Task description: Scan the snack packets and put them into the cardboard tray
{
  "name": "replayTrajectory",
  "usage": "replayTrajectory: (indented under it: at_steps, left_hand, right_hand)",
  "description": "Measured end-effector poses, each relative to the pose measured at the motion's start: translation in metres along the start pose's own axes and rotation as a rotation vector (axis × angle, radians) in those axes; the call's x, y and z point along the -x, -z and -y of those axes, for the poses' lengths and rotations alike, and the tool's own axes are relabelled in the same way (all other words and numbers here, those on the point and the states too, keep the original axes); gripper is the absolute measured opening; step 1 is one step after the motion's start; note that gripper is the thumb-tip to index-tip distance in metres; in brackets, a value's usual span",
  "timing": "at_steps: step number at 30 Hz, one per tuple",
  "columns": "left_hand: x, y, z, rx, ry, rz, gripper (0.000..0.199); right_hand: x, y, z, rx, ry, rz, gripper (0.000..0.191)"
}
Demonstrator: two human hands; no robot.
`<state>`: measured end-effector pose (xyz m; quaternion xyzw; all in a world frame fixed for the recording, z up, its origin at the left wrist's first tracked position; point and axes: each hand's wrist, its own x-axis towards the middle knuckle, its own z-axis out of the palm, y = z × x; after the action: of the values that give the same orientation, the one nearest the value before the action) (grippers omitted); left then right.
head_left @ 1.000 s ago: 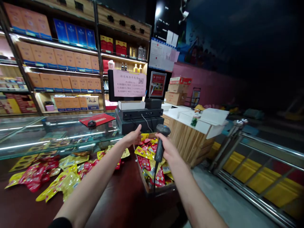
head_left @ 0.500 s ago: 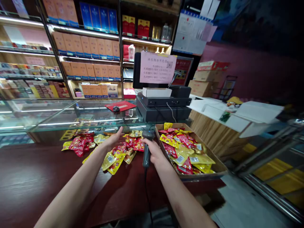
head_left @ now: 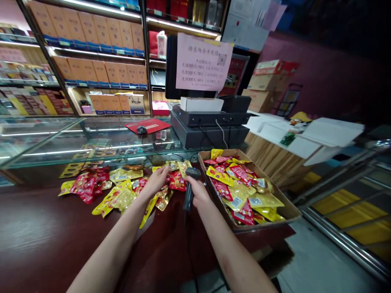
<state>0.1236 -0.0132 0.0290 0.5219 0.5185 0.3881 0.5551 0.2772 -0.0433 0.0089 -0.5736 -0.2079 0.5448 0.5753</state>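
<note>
My right hand (head_left: 197, 191) is wrapped round a dark handheld scanner (head_left: 188, 195), upright over the table, its head turned away from me. My left hand (head_left: 159, 179) is in the pile of snack packets, its fingers drawn together beside a red packet (head_left: 177, 181); what they pinch is hidden. Yellow packets (head_left: 113, 197) lie under and left of my left forearm, and a red bunch (head_left: 87, 185) is farther left. To the right of the scanner stands an open cardboard box (head_left: 291, 215) full of red, yellow and gold packets.
Behind the packets runs a glass counter (head_left: 73, 140) with a red mat (head_left: 152, 126) and a mouse (head_left: 141, 130). A monitor with a pink notice (head_left: 203, 61) stands over a black cash drawer (head_left: 210, 134). Metal rails (head_left: 339, 244) are at the right.
My left hand has moved right and closed among the packets, after being spread open above them. The scanner stays in my right hand. The view has tipped downward, closer to the counter.
</note>
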Motion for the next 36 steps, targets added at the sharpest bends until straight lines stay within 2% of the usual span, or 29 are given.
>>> replayTrajectory:
  at_steps: [2, 5, 9, 13, 18, 24, 28, 36]
  left_hand:
    - [-0.006, -0.008, 0.003, 0.075, 0.081, 0.056, 0.055]
    - [-0.012, -0.014, 0.008, 0.134, 0.176, 0.122, 0.054]
    - [-0.015, -0.005, 0.013, 0.111, 0.147, 0.255, 0.052]
    - [-0.019, 0.010, 0.015, 0.198, 0.091, 0.331, 0.044]
    - [-0.022, 0.013, 0.013, 0.280, 0.094, 0.253, 0.049]
    - [-0.022, -0.008, 0.019, 0.380, 0.016, 0.241, 0.051]
    - [-0.021, -0.016, 0.020, 0.419, -0.010, 0.264, 0.048]
    - [-0.025, -0.017, 0.031, 0.464, -0.059, 0.244, 0.052]
  right_hand:
    - [-0.006, 0.002, 0.000, -0.042, -0.039, 0.018, 0.015]
    - [-0.007, 0.003, 0.001, -0.173, -0.079, 0.129, 0.011]
    - [0.006, -0.004, 0.004, -0.290, -0.110, 0.313, 0.018]
    - [0.023, -0.009, 0.011, -0.290, -0.079, 0.351, 0.024]
    - [0.041, 0.003, 0.020, -0.233, -0.016, 0.280, 0.025]
    - [0.061, 0.013, 0.017, -0.136, 0.000, 0.282, 0.033]
    - [0.070, 0.015, 0.016, -0.086, -0.003, 0.279, 0.033]
    - [0.087, 0.007, 0.015, 0.038, 0.005, 0.308, 0.030]
